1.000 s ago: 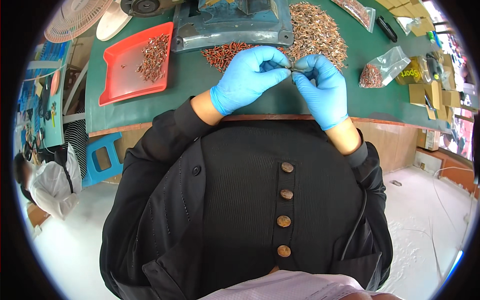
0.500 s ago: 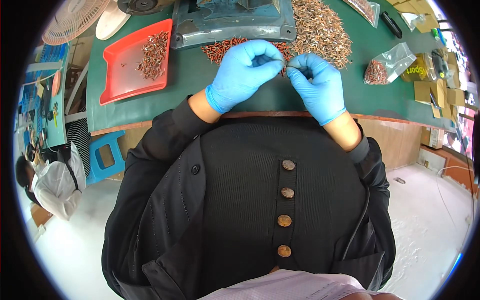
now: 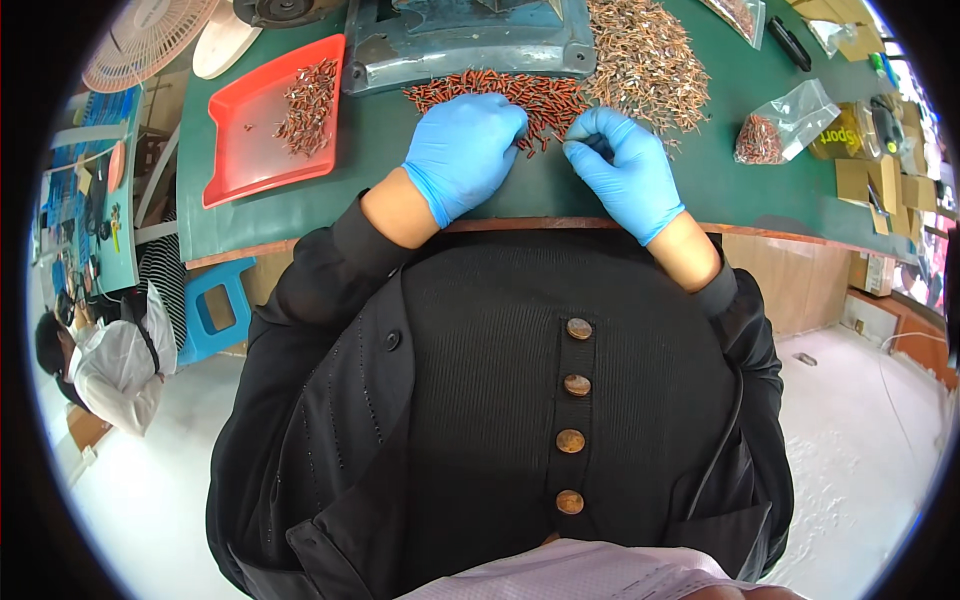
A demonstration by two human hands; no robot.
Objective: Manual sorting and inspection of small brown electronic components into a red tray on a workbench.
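Both my hands wear blue gloves and rest on the green mat [image 3: 330, 215] at the near edge of a row of small red-brown parts [image 3: 545, 95]. My left hand [image 3: 465, 150] lies palm down with its fingers curled onto the parts, fingertips hidden. My right hand [image 3: 625, 170] sits just to the right, its thumb and forefinger pinched together at the edge of the row, seemingly on one small part. A larger heap of tan metal parts [image 3: 640, 55] lies behind my right hand.
A red tray [image 3: 240, 150] with a few red-brown parts stands at the left. A grey-blue machine base [image 3: 470, 45] is behind the row. A clear bag of parts [image 3: 780, 125] and boxes lie right. A blue stool [image 3: 215, 310] and a seated person [image 3: 100, 360] are lower left.
My hands were pinched together close to my chest over a small part. They have since separated and moved forward to the row of red-brown parts.
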